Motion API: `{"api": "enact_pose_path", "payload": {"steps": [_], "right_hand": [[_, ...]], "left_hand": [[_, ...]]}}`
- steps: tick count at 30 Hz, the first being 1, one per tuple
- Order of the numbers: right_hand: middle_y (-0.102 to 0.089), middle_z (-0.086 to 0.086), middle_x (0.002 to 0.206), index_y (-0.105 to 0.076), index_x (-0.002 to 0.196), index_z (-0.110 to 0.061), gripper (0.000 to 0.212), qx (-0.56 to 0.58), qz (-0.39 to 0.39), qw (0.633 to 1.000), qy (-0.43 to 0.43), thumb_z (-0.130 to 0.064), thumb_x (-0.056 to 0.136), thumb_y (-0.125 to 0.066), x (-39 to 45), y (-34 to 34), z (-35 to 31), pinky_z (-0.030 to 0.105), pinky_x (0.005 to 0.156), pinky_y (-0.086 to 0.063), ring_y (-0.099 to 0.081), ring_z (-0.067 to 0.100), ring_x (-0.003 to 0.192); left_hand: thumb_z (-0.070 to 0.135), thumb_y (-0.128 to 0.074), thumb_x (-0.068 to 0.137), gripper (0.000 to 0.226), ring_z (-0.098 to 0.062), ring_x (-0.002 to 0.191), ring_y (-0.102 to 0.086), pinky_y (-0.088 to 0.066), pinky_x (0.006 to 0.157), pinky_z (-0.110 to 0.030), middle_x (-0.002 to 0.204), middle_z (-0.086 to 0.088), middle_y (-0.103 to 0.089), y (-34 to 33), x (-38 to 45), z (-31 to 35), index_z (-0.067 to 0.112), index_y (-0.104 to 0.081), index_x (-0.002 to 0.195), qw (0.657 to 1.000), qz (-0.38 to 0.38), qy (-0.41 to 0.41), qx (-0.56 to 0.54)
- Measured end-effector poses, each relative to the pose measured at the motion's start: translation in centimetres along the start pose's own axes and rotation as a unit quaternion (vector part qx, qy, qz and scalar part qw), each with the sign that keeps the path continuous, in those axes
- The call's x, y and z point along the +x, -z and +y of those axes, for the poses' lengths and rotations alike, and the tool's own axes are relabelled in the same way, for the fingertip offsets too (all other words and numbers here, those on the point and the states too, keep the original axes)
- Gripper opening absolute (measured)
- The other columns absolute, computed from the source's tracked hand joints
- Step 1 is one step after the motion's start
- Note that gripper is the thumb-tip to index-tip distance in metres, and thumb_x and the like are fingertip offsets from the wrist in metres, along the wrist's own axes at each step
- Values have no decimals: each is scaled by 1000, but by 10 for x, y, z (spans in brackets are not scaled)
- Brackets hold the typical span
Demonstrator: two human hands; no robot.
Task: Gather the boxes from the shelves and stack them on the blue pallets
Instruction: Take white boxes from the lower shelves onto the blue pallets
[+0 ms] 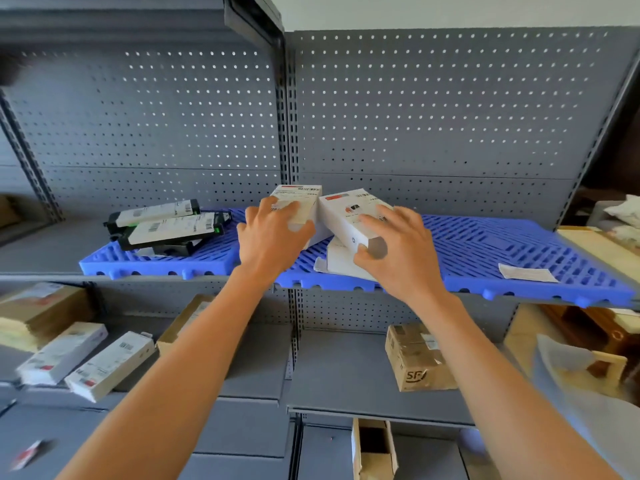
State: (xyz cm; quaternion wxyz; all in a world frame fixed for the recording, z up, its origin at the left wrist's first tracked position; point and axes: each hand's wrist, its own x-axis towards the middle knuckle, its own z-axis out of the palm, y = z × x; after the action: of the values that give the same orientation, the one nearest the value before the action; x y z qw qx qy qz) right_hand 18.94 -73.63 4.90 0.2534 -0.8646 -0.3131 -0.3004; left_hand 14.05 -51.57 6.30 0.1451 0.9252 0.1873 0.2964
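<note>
Head: hands (332,244) mid-pallet (519,244), right side open

two bare forearms reach up from the bottom edge, with no sleeves, watch or gloves showing; the left hand (273,233) and right hand (398,251) carry no rings, nails short and plain

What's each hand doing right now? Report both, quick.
Left hand: grips a white box on the blue pallet.
Right hand: grips a tilted white box, thumb under its near end.
</note>
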Motion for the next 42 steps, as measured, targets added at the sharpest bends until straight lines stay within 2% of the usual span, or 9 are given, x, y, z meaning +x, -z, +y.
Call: {"api": "enact_pose_path", "payload": {"steps": [5, 9, 15, 22, 25, 29, 34, 38, 42], "right_hand": [[-52, -4, 142, -59, 130, -26, 52, 6, 32, 999, 0, -51, 85, -53, 2, -17, 3, 51, 93, -45, -41, 26, 131], [-40, 0, 154, -55, 136, -23, 58, 27, 48, 998, 10, -61, 93, -45, -2, -27, 4, 46, 102, -38, -29, 24, 143], [-27, 5, 162, -48, 143, -21, 55, 30, 58, 998, 11, -52, 98, -53, -15, -30, 4, 52, 111, -32, -17, 28, 151], [-26, 8, 163, -41, 148, -21, 58, -2, 54, 999, -10, -32, 96, -62, -41, -21, -17, 59, 110, -32, -19, 33, 150], [-28, 9, 161, -42, 146, -19, 57, 1, 37, 999, -15, -23, 94, -64, -59, -20, -31, 58, 109, -34, -21, 31, 150], [-29, 7, 161, -44, 146, -18, 54, -3, -5, 999, -35, -23, 95, -62, -84, -21, -59, 55, 110, -35, -23, 30, 149], [-47, 6, 151, -52, 142, -15, 44, 5, -63, 997, -44, -27, 99, -57, -112, -19, -117, 47, 109, -37, -43, 28, 137], [-51, 4, 148, -55, 141, -15, 42, 20, -105, 993, -44, -31, 102, -52, -127, -25, -167, 47, 109, -36, -44, 25, 137], [-57, 1, 142, -56, 139, -16, 41, 36, -142, 989, -13, -33, 102, -51, -139, -42, -218, 45, 106, -42, -47, 25, 132]], "left_hand": [[69, -48, 89, 67, -32, 140, -29, -37, 105, -59, 155, -2, -37, -10, 7, 8, 32, -49, 145, 999, 8, -8, 36], [74, -48, 88, 76, -28, 144, -24, -40, 101, -60, 155, -1, -36, -13, 2, 11, 27, -44, 147, 999, 24, -30, 27], [52, -59, 92, 61, -27, 144, -27, -40, 103, -57, 155, -1, -38, -11, -13, 3, 25, -47, 146, 996, 51, -72, 28], [39, -62, 94, 50, -28, 140, -34, -43, 101, -56, 149, -1, -46, 3, -45, -9, 23, -53, 141, 989, 52, -135, -25], [40, -61, 96, 47, -26, 142, -33, -38, 104, -54, 150, 0, -46, 11, -69, -20, 25, -55, 140, 987, 23, -147, -52], [43, -57, 98, 48, -24, 140, -37, -40, 107, -53, 150, 2, -48, 29, -105, -44, 26, -52, 143, 988, -33, -143, -42], [49, -51, 100, 52, -20, 144, -34, -33, 113, -50, 152, 4, -46, 60, -148, -89, 28, -48, 147, 987, -96, -124, -20], [51, -49, 100, 52, -21, 143, -36, -34, 112, -48, 152, 6, -47, 90, -179, -132, 29, -47, 147, 988, -117, -100, 8], [49, -50, 100, 45, -24, 136, -45, -38, 108, -49, 144, 4, -55, 124, -209, -180, 27, -54, 140, 991, -118, -54, 24]]}}
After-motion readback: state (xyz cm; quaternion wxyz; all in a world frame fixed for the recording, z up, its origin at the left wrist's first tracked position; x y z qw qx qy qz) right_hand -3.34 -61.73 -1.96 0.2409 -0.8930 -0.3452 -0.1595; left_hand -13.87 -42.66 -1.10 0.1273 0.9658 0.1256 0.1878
